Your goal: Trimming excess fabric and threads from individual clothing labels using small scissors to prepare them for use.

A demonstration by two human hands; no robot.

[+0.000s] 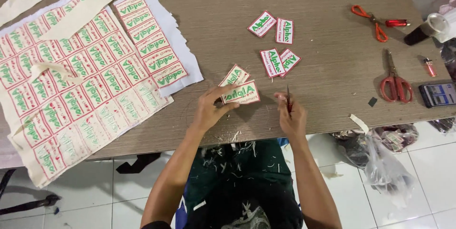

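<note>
Red-bordered patch [241, 93] is sitting pinched in the left hand [209, 110] above the table [332, 67]. The right hand [293, 117] is gripping small scissors [288, 100], their handles lying hidden inside the fist.

Bare forearms, no sleeves; dark green garment flecked with pale thread scraps.

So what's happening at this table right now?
A person sits at a brown table. Their left hand holds a cut-out embroidered patch, and their right hand grips a small pair of scissors beside it. Four finished patches lie further up the table, and a large uncut sheet of patches lies to the left. Thread and fabric trimmings litter the person's lap.
</note>
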